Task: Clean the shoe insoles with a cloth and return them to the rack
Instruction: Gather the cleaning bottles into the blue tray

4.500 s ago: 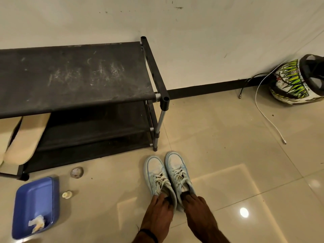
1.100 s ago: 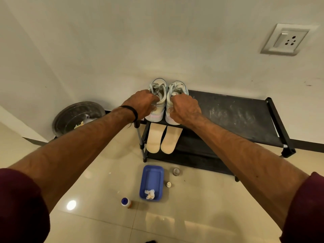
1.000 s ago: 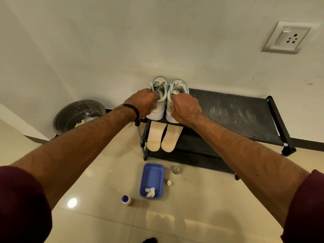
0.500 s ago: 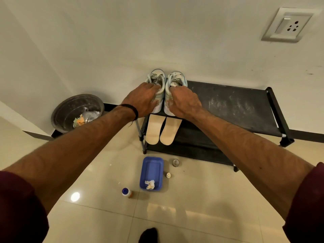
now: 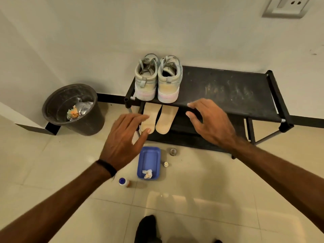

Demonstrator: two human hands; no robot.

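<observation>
Both grips spread, holding nothing: left hand (image 5: 122, 144) & right hand (image 5: 210, 123) hover in front of rack (image 5: 228, 95). Shoes (image 5: 157, 79) sit on top shelf; insoles (image 5: 158, 120) lean below, prob. airing out.

Pair of shoes (image 5: 158, 79) on left end of rack (image 5: 228, 90) top shelf, heels toward front edge, touching side by side. Two insoles (image 5: 158, 119) lean against lower shelf below them. Left hand (image 5: 122, 142) and right hand (image 5: 208, 123) both spread, fingers straight, holding nothing. Blue tray (image 5: 149, 160) with crumpled cloth (image 5: 147, 173) on floor before rack. Bin (image 5: 71, 107) left of rack.
</observation>
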